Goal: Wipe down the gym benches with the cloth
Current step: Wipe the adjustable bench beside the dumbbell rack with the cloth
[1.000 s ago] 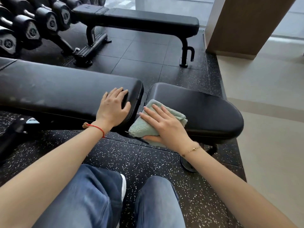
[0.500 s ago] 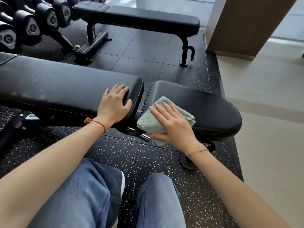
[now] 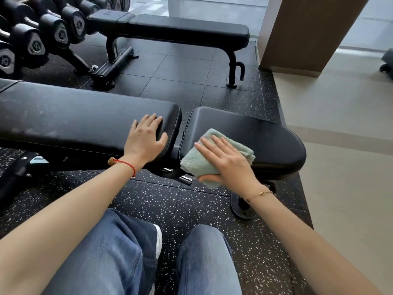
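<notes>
Speckled black rubber flooring [image 3: 191, 209] is occupied by the near bench [image 3: 74, 124]. Its seat pad [image 3: 265, 137] is covered at the near edge by the green cloth [image 3: 197, 162], gripped by the right hand [image 3: 229, 165]. The left hand [image 3: 144, 141] is laid flat, fingers relaxed, on the backrest.

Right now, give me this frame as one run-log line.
step: wiping seat pad | right hand: pressing cloth, thumb under its edge | left hand: flat on back pad | far bench: untouched
</notes>
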Motion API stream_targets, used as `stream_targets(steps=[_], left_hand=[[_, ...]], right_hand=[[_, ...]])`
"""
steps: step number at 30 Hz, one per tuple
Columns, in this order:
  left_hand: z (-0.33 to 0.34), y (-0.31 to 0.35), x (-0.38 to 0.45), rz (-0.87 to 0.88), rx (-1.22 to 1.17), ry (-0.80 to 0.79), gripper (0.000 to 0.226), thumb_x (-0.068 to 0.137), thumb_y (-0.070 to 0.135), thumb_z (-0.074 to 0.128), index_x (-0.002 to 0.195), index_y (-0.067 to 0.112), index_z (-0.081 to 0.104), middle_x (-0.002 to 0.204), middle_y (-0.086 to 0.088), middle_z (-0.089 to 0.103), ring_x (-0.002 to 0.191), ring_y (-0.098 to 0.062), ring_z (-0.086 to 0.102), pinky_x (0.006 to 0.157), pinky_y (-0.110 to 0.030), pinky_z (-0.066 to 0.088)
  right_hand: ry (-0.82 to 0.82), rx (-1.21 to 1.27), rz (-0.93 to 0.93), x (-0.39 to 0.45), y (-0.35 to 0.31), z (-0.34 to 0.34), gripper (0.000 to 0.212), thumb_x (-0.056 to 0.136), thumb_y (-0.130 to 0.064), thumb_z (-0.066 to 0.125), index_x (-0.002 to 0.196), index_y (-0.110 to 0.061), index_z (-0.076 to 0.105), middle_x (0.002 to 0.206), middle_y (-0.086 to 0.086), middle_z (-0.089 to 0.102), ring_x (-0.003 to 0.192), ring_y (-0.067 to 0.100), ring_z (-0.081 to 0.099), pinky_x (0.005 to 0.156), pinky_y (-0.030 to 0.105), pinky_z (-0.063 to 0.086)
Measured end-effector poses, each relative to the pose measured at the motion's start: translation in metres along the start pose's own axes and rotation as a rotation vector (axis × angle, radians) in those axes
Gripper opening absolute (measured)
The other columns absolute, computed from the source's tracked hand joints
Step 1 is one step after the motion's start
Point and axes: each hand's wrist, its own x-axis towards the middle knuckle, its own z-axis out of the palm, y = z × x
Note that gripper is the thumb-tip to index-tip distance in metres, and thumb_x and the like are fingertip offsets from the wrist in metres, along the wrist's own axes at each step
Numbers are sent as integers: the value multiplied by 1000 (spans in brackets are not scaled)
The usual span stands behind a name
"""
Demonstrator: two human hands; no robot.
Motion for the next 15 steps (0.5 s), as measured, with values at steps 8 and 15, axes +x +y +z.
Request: stream_targets(steps=[8, 15], left_hand=[[-2, -3, 0, 2, -23, 10, 55, 94, 38, 48, 147, 20, 40, 156, -2, 35, 147, -19, 25, 122, -42, 14], [0, 2, 0, -13, -24, 33, 54, 93, 35, 50, 144, 18, 44, 154, -4, 38, 146, -21, 27, 121, -43, 15]], right_hand=[[-4, 157, 299, -63, 78, -26, 82, 86, -72, 38, 149, -20, 37, 156, -1, 34, 147, 16, 24, 122, 40, 19], [-122, 124, 411, 41, 46, -5, 63, 100, -53, 34, 153, -21, 26, 162, 3, 21, 151, 21, 11, 122, 41, 3]])
